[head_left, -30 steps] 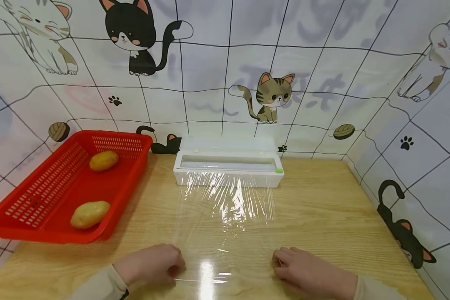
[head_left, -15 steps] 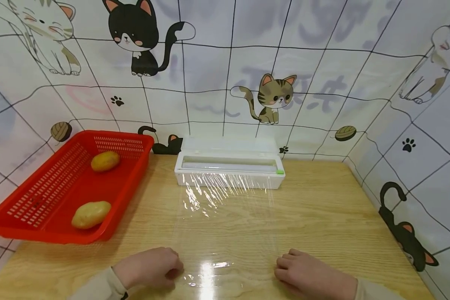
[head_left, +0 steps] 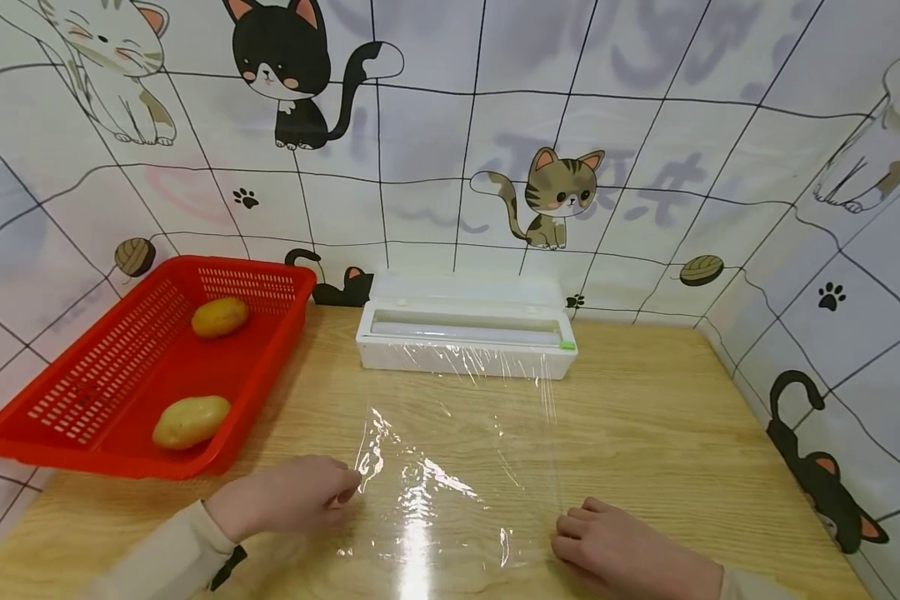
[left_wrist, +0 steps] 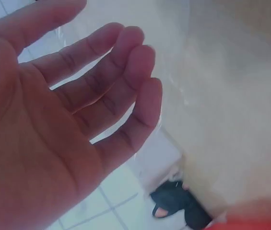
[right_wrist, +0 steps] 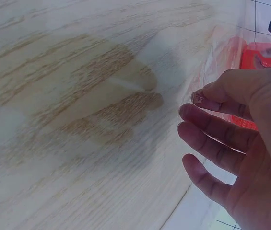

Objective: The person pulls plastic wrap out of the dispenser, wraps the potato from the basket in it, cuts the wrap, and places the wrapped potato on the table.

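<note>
A sheet of clear plastic wrap (head_left: 465, 475) stretches toward me from a white wrap dispenser box (head_left: 468, 354) at the table's back. My left hand (head_left: 292, 496) is at the sheet's left edge. In the left wrist view its fingers (left_wrist: 106, 103) bend loosely and the thumb stays apart from them; whether the film touches them I cannot tell. At the near right corner, my right hand (head_left: 626, 546) pinches the plastic wrap between thumb and index finger, while its other fingers (right_wrist: 217, 148) curve loosely, as the right wrist view shows.
A red plastic basket (head_left: 270, 367) stands at the left, holding two potatoes: one farther back (head_left: 221, 317) and one nearer (head_left: 191, 422). The dispenser's lid (head_left: 465, 292) is raised against the cat-printed wall covering (head_left: 435, 125). Bare wooden tabletop (head_left: 645, 417) lies to the right.
My left hand has moved away from me along the sheet's left edge. New creases shine in the wrap near it. My right hand has stayed almost still. The head view has shifted slightly.
</note>
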A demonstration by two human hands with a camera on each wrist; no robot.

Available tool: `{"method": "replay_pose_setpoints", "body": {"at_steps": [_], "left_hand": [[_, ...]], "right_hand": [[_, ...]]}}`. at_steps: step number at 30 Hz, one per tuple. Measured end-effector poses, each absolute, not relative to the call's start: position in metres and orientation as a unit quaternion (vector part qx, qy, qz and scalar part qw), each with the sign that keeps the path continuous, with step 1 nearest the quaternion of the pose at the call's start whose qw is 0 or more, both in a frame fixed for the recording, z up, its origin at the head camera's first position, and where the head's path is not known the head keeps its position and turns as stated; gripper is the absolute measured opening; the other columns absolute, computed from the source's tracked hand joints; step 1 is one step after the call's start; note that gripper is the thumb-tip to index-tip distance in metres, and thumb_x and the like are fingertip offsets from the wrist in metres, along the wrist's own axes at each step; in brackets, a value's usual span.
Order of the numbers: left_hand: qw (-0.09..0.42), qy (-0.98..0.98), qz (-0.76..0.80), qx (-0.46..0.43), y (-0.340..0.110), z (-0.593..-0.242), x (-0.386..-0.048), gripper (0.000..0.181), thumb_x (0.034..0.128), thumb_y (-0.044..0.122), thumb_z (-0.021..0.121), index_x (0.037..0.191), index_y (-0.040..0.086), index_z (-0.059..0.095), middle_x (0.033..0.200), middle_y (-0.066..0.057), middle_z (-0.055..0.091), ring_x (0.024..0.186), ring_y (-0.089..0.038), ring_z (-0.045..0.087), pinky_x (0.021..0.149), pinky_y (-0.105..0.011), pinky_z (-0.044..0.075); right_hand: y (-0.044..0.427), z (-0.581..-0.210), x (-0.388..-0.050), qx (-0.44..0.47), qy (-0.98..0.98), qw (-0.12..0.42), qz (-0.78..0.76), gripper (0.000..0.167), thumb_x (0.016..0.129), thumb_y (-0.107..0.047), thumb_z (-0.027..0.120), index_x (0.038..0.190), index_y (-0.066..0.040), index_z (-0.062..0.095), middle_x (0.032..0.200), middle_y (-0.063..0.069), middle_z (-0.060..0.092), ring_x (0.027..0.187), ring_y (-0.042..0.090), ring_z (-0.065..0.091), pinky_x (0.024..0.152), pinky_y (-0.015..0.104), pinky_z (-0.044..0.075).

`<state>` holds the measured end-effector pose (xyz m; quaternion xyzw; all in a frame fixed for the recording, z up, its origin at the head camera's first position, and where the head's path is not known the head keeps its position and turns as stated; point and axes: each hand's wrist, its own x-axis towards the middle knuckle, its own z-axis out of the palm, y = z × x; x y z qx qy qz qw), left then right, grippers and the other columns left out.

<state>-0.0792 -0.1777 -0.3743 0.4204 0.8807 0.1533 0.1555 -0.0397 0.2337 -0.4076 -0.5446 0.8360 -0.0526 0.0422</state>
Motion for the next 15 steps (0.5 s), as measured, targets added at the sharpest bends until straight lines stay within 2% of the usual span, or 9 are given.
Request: {"method": "replay_pose_setpoints", "body": {"at_steps": [6,15], "left_hand": [[0.132,0.892,0.144,0.408,-0.192,-0.344,-0.101,0.02,0.0864,0.015,0.07,0.081,0.016,0.051,0.07,0.01,0.046,0.062,-0.006,0.043,0.056,-0.024,0.04],[0.11,0.928,0.13,0.332,-0.231,-0.298,-0.131,0.021,0.0859,0.015,0.073,0.083,0.017,0.052,0.067,0.011,0.045,0.061,-0.005,0.043,0.056,-0.024,0.041]], "right_hand": [[0.234,-0.409,-0.039,-0.544,0.838,0.019,-0.051,0.013,0.085,-0.02,0.071,0.086,-0.023,0.059,0.085,-0.016,0.048,0.073,0.0,0.042,0.067,0.022,0.038],[0.234,-0.409,-0.04,-0.518,0.851,0.074,-0.053,0.007,0.092,-0.025,0.065,0.088,-0.022,0.06,0.088,-0.015,0.047,0.069,-0.001,0.037,0.065,0.02,0.037]]}}
